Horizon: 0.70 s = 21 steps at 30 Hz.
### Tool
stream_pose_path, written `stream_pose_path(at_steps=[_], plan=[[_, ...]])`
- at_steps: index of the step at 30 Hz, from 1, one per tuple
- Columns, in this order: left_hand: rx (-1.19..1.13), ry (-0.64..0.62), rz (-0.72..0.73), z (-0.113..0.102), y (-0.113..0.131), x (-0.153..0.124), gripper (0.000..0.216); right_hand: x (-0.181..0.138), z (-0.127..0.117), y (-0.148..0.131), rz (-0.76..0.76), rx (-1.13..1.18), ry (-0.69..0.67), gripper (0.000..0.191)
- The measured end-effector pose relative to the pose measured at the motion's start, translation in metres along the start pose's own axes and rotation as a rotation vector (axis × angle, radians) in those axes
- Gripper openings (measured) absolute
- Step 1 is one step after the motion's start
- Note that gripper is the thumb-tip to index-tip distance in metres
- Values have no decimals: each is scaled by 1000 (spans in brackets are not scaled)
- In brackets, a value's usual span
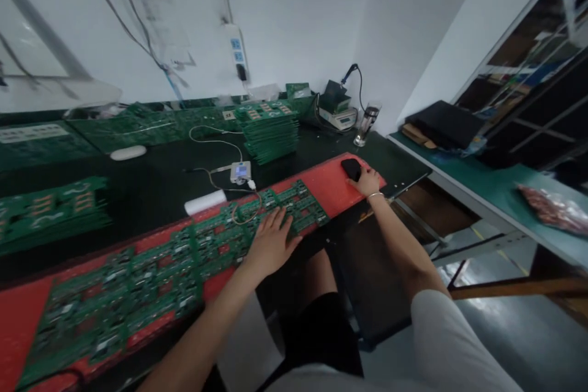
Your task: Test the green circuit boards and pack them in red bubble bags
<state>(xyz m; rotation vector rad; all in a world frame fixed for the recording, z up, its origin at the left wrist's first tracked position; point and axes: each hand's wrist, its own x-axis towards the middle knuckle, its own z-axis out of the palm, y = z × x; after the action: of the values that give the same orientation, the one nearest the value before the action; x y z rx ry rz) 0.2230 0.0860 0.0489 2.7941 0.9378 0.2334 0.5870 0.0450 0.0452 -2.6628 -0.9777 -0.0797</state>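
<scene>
My left hand is spread with its fingers apart, at the near edge of a row of green circuit boards; whether it presses on them I cannot tell. These boards, with small parts on them, lie on a long red mat. At the mat's right end my right hand has its thumb and fingers on a small, flat black object, whose kind I cannot make out. Behind the boards sits a small white device with a lit display, its thin cable looping over the boards near my left hand.
Stacks of green boards stand at the back and at the left. A white roll lies behind the mat. A glass bottle and a soldering station are at the back right. A second table is farther right.
</scene>
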Motion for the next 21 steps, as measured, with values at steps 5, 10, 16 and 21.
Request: stream_pose_path(at_steps=[5, 10, 16, 21], plan=[[-139, -41, 91, 14, 64, 88, 34, 17, 9, 18, -40, 49, -39, 78], [-297, -36, 50, 28, 113, 173, 18, 32, 5, 32, 143, 616, 16, 68], [-301, -30, -16, 53, 137, 222, 21, 43, -1, 58, 236, 1104, -71, 59], [-341, -36, -102, 65, 143, 234, 20, 47, -7, 71, 305, 1397, -139, 51]])
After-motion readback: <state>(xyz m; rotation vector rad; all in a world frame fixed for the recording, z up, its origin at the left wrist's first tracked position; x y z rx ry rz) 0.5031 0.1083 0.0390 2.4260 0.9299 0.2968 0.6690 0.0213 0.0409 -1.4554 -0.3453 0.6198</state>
